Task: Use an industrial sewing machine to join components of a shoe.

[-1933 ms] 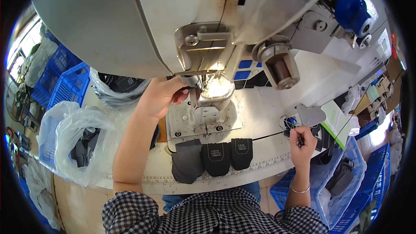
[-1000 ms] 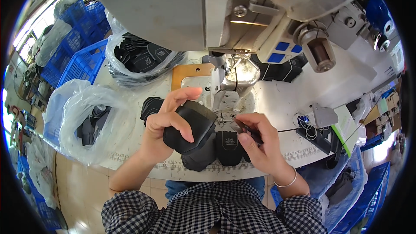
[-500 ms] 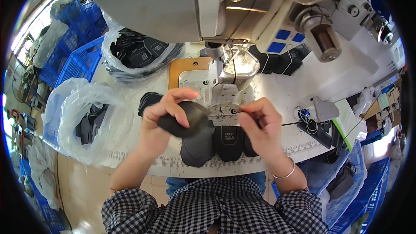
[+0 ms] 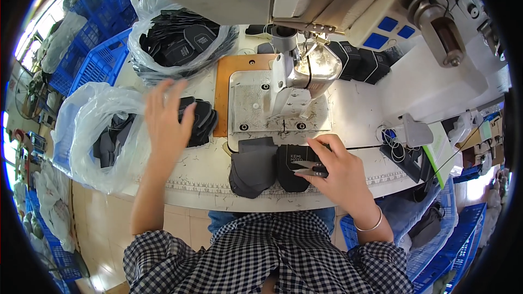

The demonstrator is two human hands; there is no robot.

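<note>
My left hand (image 4: pixel 165 122), slightly blurred, is over the white table beside a small stack of black fabric pieces (image 4: pixel 202 122). Its fingers are apart and nothing shows in them. My right hand (image 4: pixel 346 177) is closed around small thread snips (image 4: pixel 311 169), whose metal blades point left over a black fabric piece with pale print (image 4: pixel 292 155). Just left of that piece lie overlapping plain dark grey pieces (image 4: pixel 252 171). Behind them stands the sewing machine head (image 4: pixel 313 68) above its metal plate (image 4: pixel 253 114).
Plastic bags of dark pieces stand at the left: a full one (image 4: pixel 220 49) farther back, another (image 4: pixel 87 147) nearer. More black pieces (image 4: pixel 359 62) lie behind the needle area. A thread spool (image 4: pixel 445 38) hangs at the upper right. Blue crates (image 4: pixel 101 68) stand beyond the table.
The dark piece has left my left hand, which has moved left and opened. My right hand has come slightly nearer and right, with the snips now plainly visible. The view has shifted slightly.
</note>
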